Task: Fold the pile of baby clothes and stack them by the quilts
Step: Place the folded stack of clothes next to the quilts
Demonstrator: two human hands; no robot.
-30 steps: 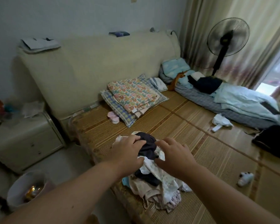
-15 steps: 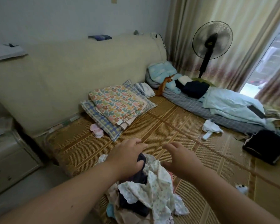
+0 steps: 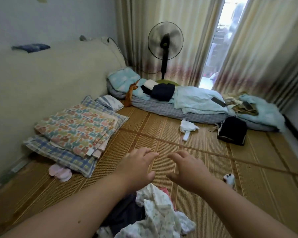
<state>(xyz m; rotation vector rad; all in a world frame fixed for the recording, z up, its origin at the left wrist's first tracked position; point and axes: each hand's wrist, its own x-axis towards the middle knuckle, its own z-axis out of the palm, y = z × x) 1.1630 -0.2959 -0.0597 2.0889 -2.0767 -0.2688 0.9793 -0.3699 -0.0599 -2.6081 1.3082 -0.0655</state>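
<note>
At the bottom centre of the frame lay the loose pile of baby clothes (image 3: 155, 215), a crumpled white printed garment (image 3: 159, 206) on top with a dark navy piece (image 3: 126, 212) tucked under its left side and a bit of pink showing at its right edge. The pile rested unfolded on the tan woven straw mat (image 3: 162, 133), well apart from the stack of folded quilts (image 3: 76, 133) at the middle left, where a pastel patchwork quilt sat on top of a blue-and-yellow checked one against the cream padded backrest (image 3: 50, 78). Both bare forearms reached in from the lower corners. The left hand (image 3: 136, 169) and the right hand (image 3: 189, 170) were held palm down just past the far edge of the pile, near each other but not touching, fingers spread and slightly bent, with nothing in either grasp. A pair of small pink socks (image 3: 60, 172) lay just beside the near corner of the quilts. To the right of the right hand sat a small white-and-black item (image 3: 229, 178), too blurred to identify. Farther back, a crumpled white cloth (image 3: 187, 127) and a black bag (image 3: 231, 130) lay near the pale blue bedding (image 3: 196, 102), and a black standing fan (image 3: 165, 42) stood before the cream curtains (image 3: 187, 23) at the top.
</note>
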